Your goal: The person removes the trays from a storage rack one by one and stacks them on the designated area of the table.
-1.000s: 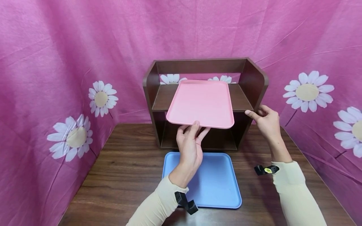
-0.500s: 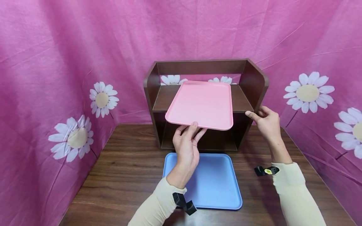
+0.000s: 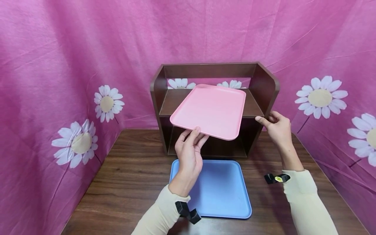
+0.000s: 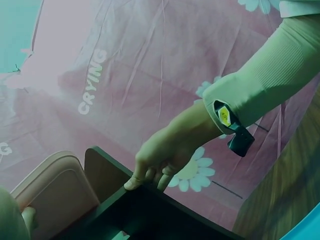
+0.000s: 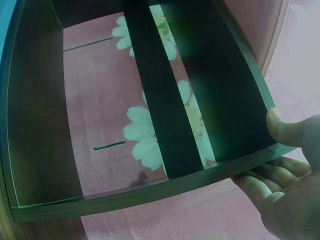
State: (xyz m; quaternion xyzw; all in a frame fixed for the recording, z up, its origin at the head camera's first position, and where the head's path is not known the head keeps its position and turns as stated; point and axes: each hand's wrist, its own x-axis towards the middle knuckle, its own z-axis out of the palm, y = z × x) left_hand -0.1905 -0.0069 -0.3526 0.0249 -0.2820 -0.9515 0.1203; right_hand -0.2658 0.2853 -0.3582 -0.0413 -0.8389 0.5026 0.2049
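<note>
My left hand pinches the near edge of a pink tray, thumb on top and fingers beneath. The tray is in the air, tilted and turned a little, in front of the upper shelf of a dark brown two-level shelf unit. My right hand grips the unit's right side panel, its thumb at the front edge by the middle board and its fingers round the outer face, as the right wrist view also shows. Below, a blue tray lies flat on the table, partly hidden by my left forearm.
The wooden table stretches to both sides of the blue tray. A pink cloth with printed daisies hangs behind and at both sides. The unit's lower compartment is partly hidden behind the pink tray and left hand.
My left hand has moved slightly left and toward me. The pink tray has turned clockwise, its right front corner dropping lower in view. My right hand keeps its hold on the side panel.
</note>
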